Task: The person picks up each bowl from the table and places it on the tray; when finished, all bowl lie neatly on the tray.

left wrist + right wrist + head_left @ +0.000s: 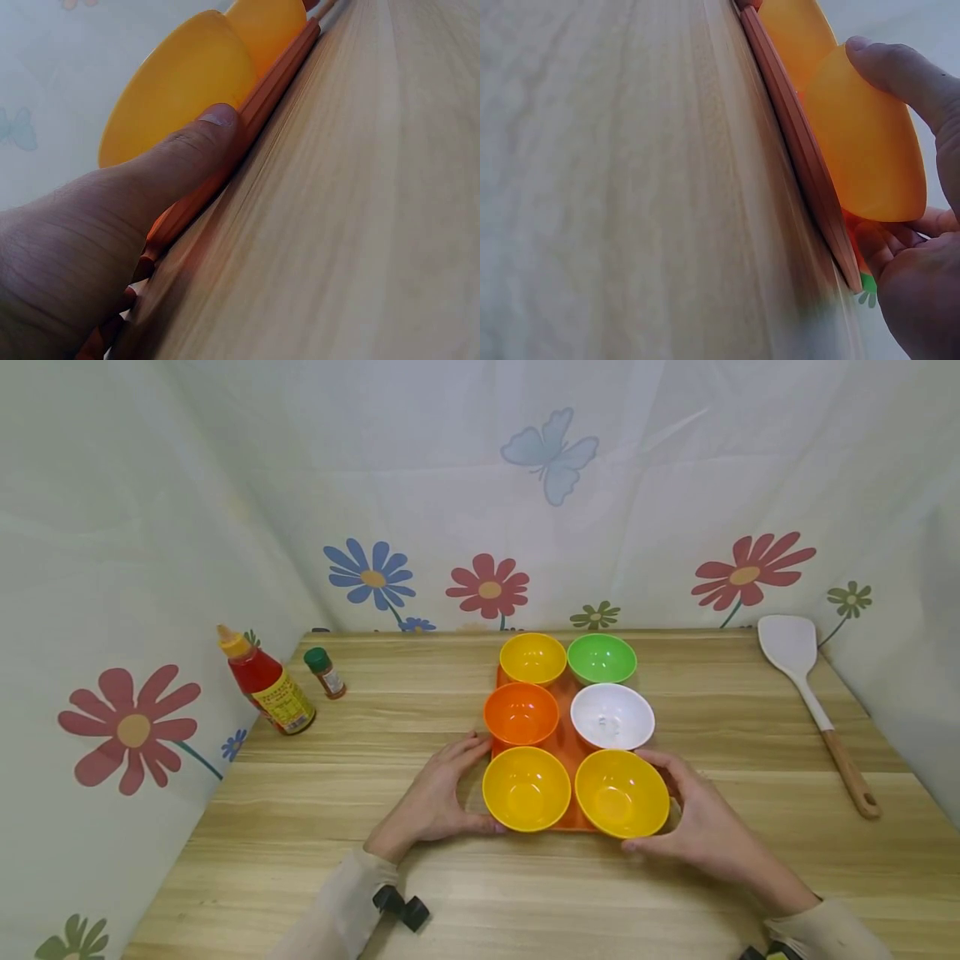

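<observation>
An orange tray (pixel 564 743) on the wooden table bears two columns of bowls. My left hand (pixel 442 795) grips the tray's near left corner, its thumb (pixel 199 142) along the front edge by the front left yellow bowl (pixel 527 789) and its fingers down the side. My right hand (pixel 701 822) holds the front right yellow bowl (pixel 621 793) between thumb and fingers; this bowl tilts slightly over the tray's right edge. Behind them sit an orange bowl (pixel 521 714) and a white bowl (pixel 612 717). Farthest back are a yellow bowl (pixel 532 658) and a green bowl (pixel 602 659).
A red sauce bottle (pixel 270 685) with a yellow label stands at the left, beside a small green-capped spice jar (pixel 326 673). To the right lies a white spatula (pixel 813 702) with a wooden handle. A flowered curtain (pixel 420 468) hangs around the table (pixel 360 760).
</observation>
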### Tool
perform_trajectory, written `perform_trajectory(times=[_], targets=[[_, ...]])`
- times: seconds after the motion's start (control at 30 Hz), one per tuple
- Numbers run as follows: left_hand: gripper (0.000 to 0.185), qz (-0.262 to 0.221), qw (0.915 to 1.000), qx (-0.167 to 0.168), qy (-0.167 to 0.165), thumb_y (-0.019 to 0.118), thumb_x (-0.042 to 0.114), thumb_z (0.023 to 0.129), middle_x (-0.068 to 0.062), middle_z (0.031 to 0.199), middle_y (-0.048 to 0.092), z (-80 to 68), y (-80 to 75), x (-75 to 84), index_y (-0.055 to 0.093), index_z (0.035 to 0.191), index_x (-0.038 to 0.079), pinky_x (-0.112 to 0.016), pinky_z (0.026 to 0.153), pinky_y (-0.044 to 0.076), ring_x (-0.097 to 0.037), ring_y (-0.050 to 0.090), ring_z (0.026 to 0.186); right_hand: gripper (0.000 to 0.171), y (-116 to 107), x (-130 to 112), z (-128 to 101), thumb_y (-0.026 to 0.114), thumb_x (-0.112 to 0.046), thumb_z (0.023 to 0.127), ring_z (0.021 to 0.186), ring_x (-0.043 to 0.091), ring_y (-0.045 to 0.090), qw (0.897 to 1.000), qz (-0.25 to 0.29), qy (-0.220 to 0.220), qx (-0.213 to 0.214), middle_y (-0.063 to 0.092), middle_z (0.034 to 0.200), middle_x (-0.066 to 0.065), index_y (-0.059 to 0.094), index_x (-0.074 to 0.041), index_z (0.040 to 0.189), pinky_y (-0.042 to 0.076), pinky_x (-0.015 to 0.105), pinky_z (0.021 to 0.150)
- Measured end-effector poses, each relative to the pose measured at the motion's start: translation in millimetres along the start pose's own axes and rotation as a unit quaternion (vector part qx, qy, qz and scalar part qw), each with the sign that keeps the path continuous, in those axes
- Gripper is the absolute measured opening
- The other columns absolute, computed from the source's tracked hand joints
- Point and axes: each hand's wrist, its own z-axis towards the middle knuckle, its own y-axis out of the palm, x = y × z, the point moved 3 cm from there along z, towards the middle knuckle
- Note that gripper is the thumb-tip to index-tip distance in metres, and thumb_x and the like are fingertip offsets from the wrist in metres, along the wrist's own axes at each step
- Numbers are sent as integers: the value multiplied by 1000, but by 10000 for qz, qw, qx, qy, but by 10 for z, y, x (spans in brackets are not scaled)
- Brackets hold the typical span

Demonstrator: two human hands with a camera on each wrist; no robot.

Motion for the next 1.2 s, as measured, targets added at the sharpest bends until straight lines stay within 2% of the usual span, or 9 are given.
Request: perform_trajectory(times=[0.4,0.53,0.63,0.73,1.1,1.2], targets=[[125,18,10000,35,40,76,88,61,6,166,36,-1,-2,-11,40,161,22,-55,125,24,-18,23,157,115,-3,5,18,100,-53,59,129,19,56,9988,-445,202,6,50,146,-6,39,-24,153,40,14,103],[125,23,10000,31,47,76,88,61,6,166,36,-2,-9,-12,40,161,22,-54,125,24,-19,23,157,116,5,-6,26,99,-54,60,129,20,56,9987,-477,183,7,50,147,-6,38,-24,154,47,33,108],[125,25,10000,16,32,76,88,62,7,166,36,-2,-9,-12,39,161,22,-55,125,24,-18,22,157,118,10,-13,26,99,-55,60,129,22,55,9988,-448,190,-15,49,148,-4,36,-23,155,46,50,109],[124,-3,10000,-12,-24,76,88,62,7,166,35,-6,-6,-11,38,161,23,-55,125,24,-18,21,157,122,21,-19,25,99,-54,59,130,26,53,9991,-390,142,-65,47,150,0,34,-21,157,44,57,109],[128,-38,10000,-48,-60,78,87,60,5,167,34,-20,-2,-14,36,162,22,-55,124,26,-19,22,157,124,-14,-54,21,99,-54,60,129,30,53,9988,-407,232,-131,45,150,2,32,-20,159,46,62,108],[131,-279,9996,-51,6,84,82,58,2,166,35,-27,-39,-9,36,162,19,-54,124,27,-20,26,156,122,-48,-82,24,97,-55,62,128,26,53,9985,-488,228,-101,47,149,-1,32,-19,158,47,58,107]])
